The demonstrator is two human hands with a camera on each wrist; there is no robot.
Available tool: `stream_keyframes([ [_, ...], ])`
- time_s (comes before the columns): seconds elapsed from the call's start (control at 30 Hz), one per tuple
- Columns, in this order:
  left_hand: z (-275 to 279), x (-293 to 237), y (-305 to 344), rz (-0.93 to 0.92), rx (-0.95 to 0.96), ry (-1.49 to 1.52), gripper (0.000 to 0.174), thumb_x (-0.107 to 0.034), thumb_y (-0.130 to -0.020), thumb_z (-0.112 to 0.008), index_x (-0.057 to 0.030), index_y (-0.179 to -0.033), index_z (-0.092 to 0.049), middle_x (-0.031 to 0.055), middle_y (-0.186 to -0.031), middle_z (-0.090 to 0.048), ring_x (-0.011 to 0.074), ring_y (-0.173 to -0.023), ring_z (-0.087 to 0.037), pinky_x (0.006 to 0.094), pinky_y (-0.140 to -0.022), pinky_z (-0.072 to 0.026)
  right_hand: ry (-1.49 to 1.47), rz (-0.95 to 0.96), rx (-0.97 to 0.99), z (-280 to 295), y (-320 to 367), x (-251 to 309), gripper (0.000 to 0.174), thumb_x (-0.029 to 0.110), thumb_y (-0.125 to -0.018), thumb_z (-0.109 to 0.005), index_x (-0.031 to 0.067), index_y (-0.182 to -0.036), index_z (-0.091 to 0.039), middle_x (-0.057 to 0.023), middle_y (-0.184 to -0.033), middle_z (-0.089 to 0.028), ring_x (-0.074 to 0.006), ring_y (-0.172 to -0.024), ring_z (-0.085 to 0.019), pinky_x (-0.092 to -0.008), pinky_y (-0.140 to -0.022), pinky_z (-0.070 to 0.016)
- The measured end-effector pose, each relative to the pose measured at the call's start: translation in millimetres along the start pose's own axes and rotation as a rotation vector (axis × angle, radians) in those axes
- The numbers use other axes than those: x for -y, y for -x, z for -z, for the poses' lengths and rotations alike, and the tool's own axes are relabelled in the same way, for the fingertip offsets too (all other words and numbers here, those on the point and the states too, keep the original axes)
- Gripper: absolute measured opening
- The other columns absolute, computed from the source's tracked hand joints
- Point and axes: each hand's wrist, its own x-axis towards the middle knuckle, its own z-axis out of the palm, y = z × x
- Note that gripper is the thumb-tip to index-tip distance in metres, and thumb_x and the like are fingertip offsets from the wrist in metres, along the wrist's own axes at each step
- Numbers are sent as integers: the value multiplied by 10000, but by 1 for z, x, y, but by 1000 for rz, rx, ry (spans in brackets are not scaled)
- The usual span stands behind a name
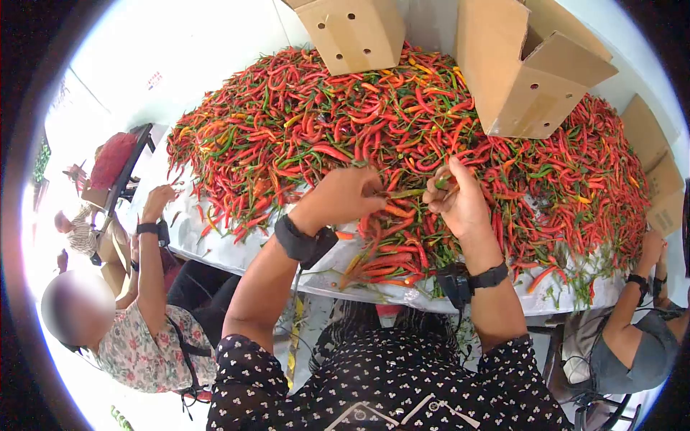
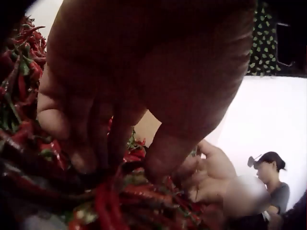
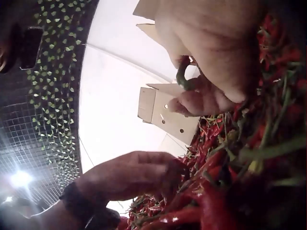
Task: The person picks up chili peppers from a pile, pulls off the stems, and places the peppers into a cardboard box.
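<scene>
A wide heap of chili peppers (image 1: 287, 136), mostly red with some green and orange, covers the white-topped table. My right hand (image 1: 463, 201), palm turned up, pinches a curved green chili pepper (image 3: 183, 74) between thumb and fingers. Facing it over the heap, my left hand (image 1: 341, 200) points its fingers down and inward. In the left wrist view its thumb and fingertips close on a dark red chili pepper (image 2: 129, 166), partly hidden by the fingers. A yellowish-green chili pepper (image 1: 406, 193) shows between the two hands. Beneath them lies a smaller bunch of red chili peppers (image 1: 395, 258).
Two cardboard boxes with round holes, one upper middle (image 1: 356, 36) and one upper right (image 1: 535, 79), stand on the heap. Another cardboard box (image 1: 658, 172) is at the right edge. A person (image 1: 154, 337) sits at the left, reaching to the table; another person (image 1: 640, 337) is at the right.
</scene>
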Motion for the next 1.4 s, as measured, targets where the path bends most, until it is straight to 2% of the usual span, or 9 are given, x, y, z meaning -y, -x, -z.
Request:
stream_keyframes([
  [0.2, -13, 18, 12, 2, -37, 9, 361, -171, -716, -625, -13, -1034, -564, 160, -848, -628, 293, -785, -616, 356, -698, -483, 300, 40, -43, -5, 2, -2, 352, 408, -884, -484, 92, -732, -515, -45, -626, -562, -163, -553, -585, -271, -457, -412],
  [0.27, -8, 20, 14, 17, -52, 78, 360, -153, -719, -617, -10, -1043, -558, 161, -855, -627, 288, -788, -616, 354, -706, -483, 390, 37, 111, 4, -2, -2, 360, 401, -896, -464, 78, -748, -526, -40, -646, -572, -146, -584, -589, -259, -508, -436],
  [0.43, 4, 21, 8, 10, 84, 476, 287, -80, -776, -547, 11, -1048, -544, 52, -830, -606, 127, -762, -563, 272, -696, -460, 514, 121, 249, -1, 2, 1, 364, 362, -919, -432, 39, -810, -559, -51, -658, -585, -139, -611, -587, -250, -567, -443],
  [0.67, 1, 2, -12, -72, 145, 862, 260, -64, -813, -508, 10, -1060, -543, 7, -881, -585, 68, -775, -526, 236, -692, -446, 517, 155, 249, 3, -1, -3, 213, 207, -884, -523, 9, -924, -588, -53, -696, -592, -138, -637, -579, -269, -624, -471],
  [0.97, -5, 8, -20, -39, 198, 683, 196, -97, -783, -570, 10, -939, -623, 61, -762, -625, 106, -698, -589, 270, -631, -473, 533, 190, 62, 11, -6, 3, 172, 185, -875, -538, 24, -908, -590, -16, -693, -579, -88, -618, -554, -224, -586, -451],
  [1.03, 3, 23, -31, -32, -183, 311, 224, -178, -753, -598, 1, -880, -644, 112, -770, -645, 198, -683, -623, 328, -629, -486, 562, 200, 60, 10, -6, 3, 160, 182, -881, -529, 35, -894, -590, -9, -686, -570, -84, -614, -546, -220, -573, -442],
  [1.13, 12, 40, -46, 166, -233, -64, 258, -197, -750, -601, 19, -887, -630, 152, -822, -633, 242, -753, -626, 340, -700, -479, 591, 184, 55, 5, -3, 2, 162, 181, -882, -526, 33, -903, -590, -10, -699, -574, -82, -609, -544, -218, -565, -441],
  [1.27, -2, 54, -62, 103, -445, -397, 316, -302, -712, -632, 6, -783, -626, 176, -761, -618, 337, -744, -601, 418, -673, -474, 657, 188, 70, 2, -2, 2, 197, 187, -854, -573, 2, -921, -586, -32, -709, -579, -83, -608, -543, -222, -570, -447],
  [1.4, -1, 42, -67, 238, -185, -402, 318, -314, -704, -644, 1, -746, -624, 180, -771, -614, 347, -755, -598, 430, -680, -467, 723, 173, 101, 3, -3, 2, 200, 188, -853, -570, -2, -914, -589, -25, -703, -574, -84, -606, -538, -218, -566, -439],
])
